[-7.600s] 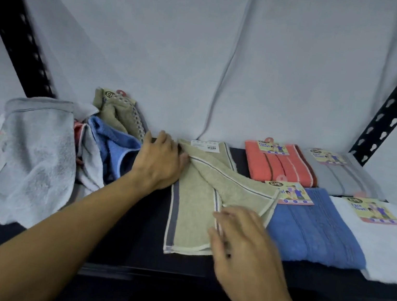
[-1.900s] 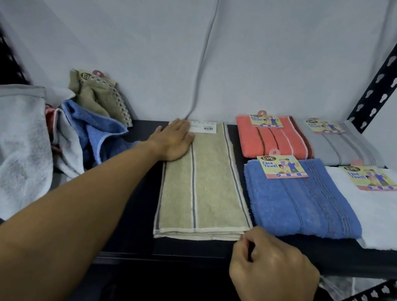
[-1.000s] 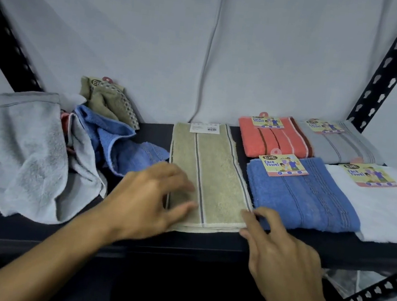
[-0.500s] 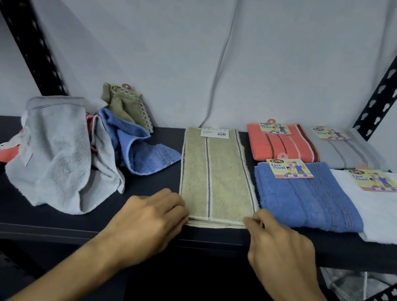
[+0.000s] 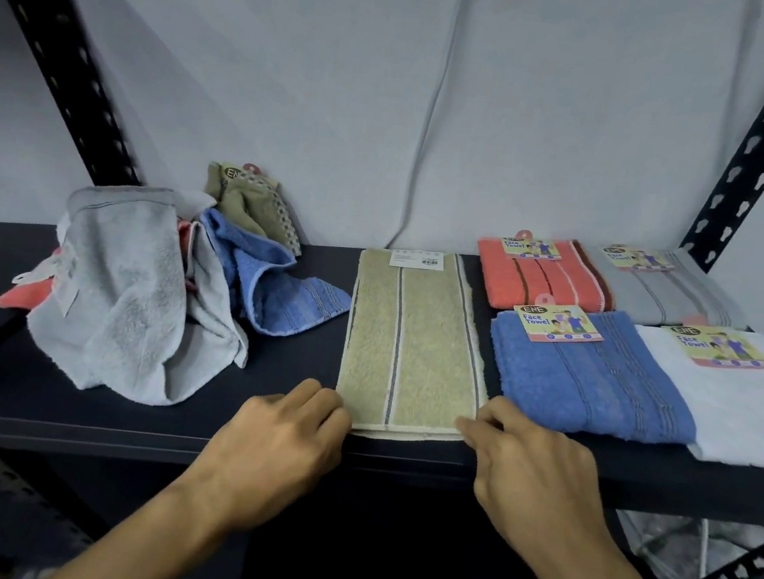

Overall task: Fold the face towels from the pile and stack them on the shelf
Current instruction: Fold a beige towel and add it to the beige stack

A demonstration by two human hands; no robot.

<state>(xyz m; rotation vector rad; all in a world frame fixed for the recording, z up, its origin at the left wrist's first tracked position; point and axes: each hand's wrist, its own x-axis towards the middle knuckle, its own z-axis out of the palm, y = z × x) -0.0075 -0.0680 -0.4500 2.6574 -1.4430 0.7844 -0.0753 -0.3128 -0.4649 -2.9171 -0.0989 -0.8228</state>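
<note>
Shelf (image 5: 64, 403): unfolded pile (image 5: 136, 296) of face towels toward the left end, still to do. Four folded towels toward the right end: white (image 5: 743, 409), blue (image 5: 591, 380), grey (image 5: 670, 298), coral (image 5: 541, 281). Beige towel (image 5: 412, 342) mid-shelf, folded lengthwise, one fold likely left. Left hand (image 5: 272, 445) and right hand (image 5: 536, 470), fingers curled, pinch its near corners at the front edge.
</note>
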